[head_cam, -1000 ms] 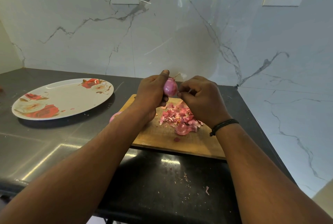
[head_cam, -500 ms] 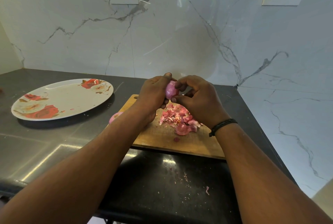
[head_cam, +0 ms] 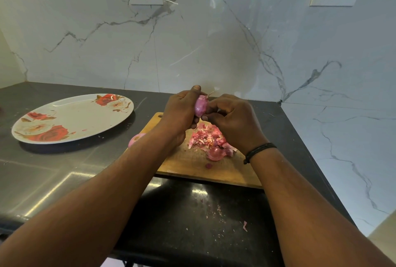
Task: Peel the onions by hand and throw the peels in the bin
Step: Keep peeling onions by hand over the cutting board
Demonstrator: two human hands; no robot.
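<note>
Peeling step live: my left hand (head_cam: pixel 180 114) grips the small pink-purple onion (head_cam: pixel 201 105), right hand (head_cam: pixel 232 119) pinches skin at its 3 o'clock; next, I strip it onto the wooden cutting board (head_cam: pixel 192 166).

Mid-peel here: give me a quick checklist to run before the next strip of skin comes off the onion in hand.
1. Left hand grips the onion: ok, fingers curled round it.
2. Right hand has hold of the skin: cannot tell, its fingertips meet the onion but the pinch itself is hidden.
3. Onion held over the cutting board so peels land there: ok.
4. Peel pile kept on the board: not ok, a scrap and crumbs lie on the dark counter in front.
5. Bin within reach: cannot tell, no bin in view.
6. Flowered plate free for peeled onions: ok, it holds only a speck or two.
</note>
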